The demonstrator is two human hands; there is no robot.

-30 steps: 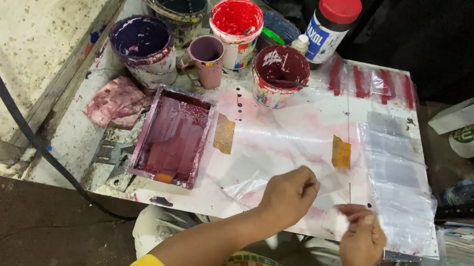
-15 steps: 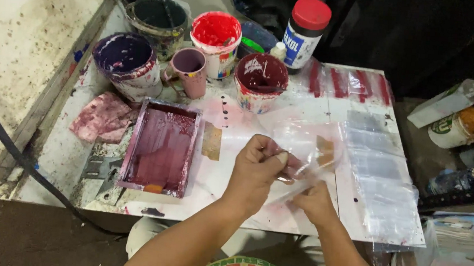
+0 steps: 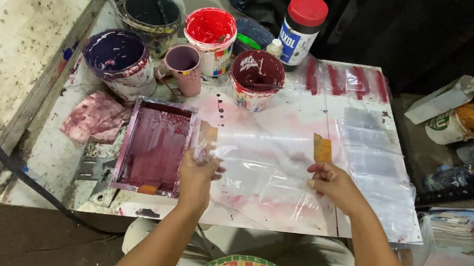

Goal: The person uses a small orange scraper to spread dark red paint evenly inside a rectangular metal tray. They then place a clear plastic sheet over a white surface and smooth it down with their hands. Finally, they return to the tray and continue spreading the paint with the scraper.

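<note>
Head view: a clear plastic sheet [image 3: 268,168] lies on the counter [image 3: 51,159], its long axis stretched sideways between both hands. Left hand [image 3: 198,169] pinches its left edge; right hand [image 3: 333,184] closes on its right edge, below an orange tape strip [image 3: 322,148].

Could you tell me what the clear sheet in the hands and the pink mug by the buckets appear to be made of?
The clear sheet, held by the left hand and right hand, looks like thin glossy plastic film: see-through, wrinkled, catching glare. The pink mug looks like matt plastic, perhaps ceramic; paint smears hide its surface.
</note>
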